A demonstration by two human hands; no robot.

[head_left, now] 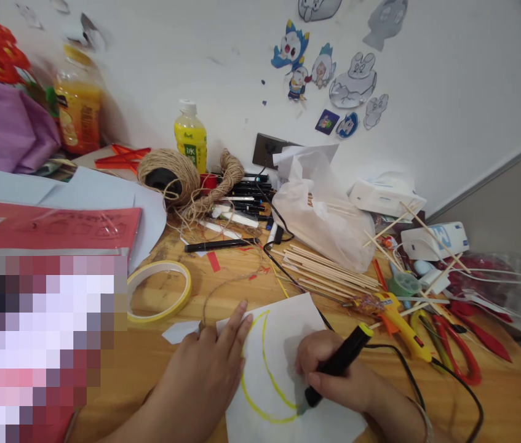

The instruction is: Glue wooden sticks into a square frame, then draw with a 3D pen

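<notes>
My right hand (334, 372) is closed around a black marker with a yellow end (339, 362), its tip down on a white sheet of paper (288, 344). A yellow crescent outline (264, 375) is drawn on that sheet. My left hand (209, 369) lies flat on the sheet's left edge with its fingers stretched out, pressing the paper onto the wooden table (172, 351). A black cable (426, 381) runs past my right wrist.
A roll of yellow tape (159, 290) lies left of the paper. Behind are twine balls (170, 175), black pens (246, 191), wooden sticks (329, 267), a white plastic bag (320, 209), a yellow glue gun (401, 323), red scissors (458, 347), a yellow bottle (190, 138) and red card (52, 227).
</notes>
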